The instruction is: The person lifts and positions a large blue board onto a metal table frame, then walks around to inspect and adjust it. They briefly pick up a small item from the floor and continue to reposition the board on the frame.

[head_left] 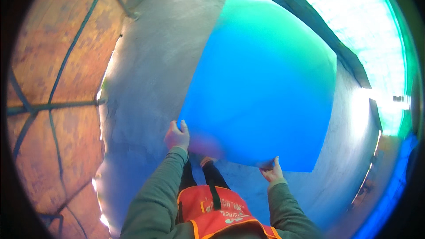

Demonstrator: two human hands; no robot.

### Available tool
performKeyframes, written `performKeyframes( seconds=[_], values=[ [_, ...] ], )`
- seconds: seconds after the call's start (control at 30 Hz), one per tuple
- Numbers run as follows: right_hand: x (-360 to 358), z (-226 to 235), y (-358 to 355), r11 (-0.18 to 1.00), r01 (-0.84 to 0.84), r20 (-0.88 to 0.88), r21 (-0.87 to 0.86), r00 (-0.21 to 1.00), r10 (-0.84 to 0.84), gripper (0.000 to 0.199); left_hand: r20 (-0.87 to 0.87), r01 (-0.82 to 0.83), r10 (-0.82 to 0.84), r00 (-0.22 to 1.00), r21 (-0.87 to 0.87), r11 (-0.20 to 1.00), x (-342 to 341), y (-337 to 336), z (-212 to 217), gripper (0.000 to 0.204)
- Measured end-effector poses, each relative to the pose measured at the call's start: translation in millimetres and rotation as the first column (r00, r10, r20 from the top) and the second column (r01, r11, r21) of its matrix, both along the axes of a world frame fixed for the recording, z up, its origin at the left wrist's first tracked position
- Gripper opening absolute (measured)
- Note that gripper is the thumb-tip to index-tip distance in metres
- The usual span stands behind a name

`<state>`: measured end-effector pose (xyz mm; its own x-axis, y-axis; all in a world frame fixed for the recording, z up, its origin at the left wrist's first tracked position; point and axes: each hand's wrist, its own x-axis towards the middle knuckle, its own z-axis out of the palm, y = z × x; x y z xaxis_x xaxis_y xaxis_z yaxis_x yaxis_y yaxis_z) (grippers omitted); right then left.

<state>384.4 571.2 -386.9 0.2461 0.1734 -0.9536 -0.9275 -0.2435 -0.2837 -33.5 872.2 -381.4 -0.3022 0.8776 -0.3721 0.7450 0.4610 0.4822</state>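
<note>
A large, flat blue sheet (pixel 261 84), shading to green at its far end, stretches out in front of me. My left hand (pixel 177 136) grips its near left corner, thumb on top and the fingers mostly hidden. Along the near edge, toward the right, my right hand (pixel 273 171) pinches the sheet with the thumb up. A reddish patch shows on the sheet beside my left hand. Both forearms wear dark green sleeves, and a red apron with orange trim (pixel 217 208) covers my front.
Grey concrete floor (pixel 146 62) lies under and around the sheet. To the left stands a rusty orange panel wall (pixel 66 146) with dark metal bars (pixel 75 44). A bright translucent green-white wall (pixel 354 13) rises at the far right behind a dark low edge (pixel 318 20).
</note>
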Motion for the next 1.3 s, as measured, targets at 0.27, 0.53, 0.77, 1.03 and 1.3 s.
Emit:
performKeyframes(
  seconds=[0.27, 0.53, 0.77, 1.03, 1.3],
  values=[
    [-10, 2, 6, 0.987, 0.149, 0.116, -0.056, 0.983, -0.142, 0.058, -0.042, 0.021, -0.020, 0.999, 0.025, 0.999, 8, -2, -13, 0.046],
    [24, 11, -14, 0.862, 0.481, 0.084, 0.161, 0.864, -0.497, 0.062, -0.060, 0.049, -0.053, 0.997, -0.055, 0.997, 18, -4, -9, 0.054],
    [100, 28, -57, 0.821, 0.480, 0.067, 0.309, 0.850, -0.522, 0.073, 0.198, 0.017, -0.004, 0.980, -0.066, 0.998, 17, -6, -18, 0.058],
    [86, 50, -90, 0.784, 0.525, 0.138, 0.332, 0.795, -0.591, 0.067, 0.323, 0.046, -0.015, 0.946, -0.088, 0.995, 29, 15, 20, 0.056],
    [-88, 101, -51, 0.607, 0.762, 0.190, 0.225, 0.576, -0.795, 0.056, 0.251, 0.362, -0.329, 0.910, -0.099, 0.927, -5, 172, 52, 0.051]
  ],
)
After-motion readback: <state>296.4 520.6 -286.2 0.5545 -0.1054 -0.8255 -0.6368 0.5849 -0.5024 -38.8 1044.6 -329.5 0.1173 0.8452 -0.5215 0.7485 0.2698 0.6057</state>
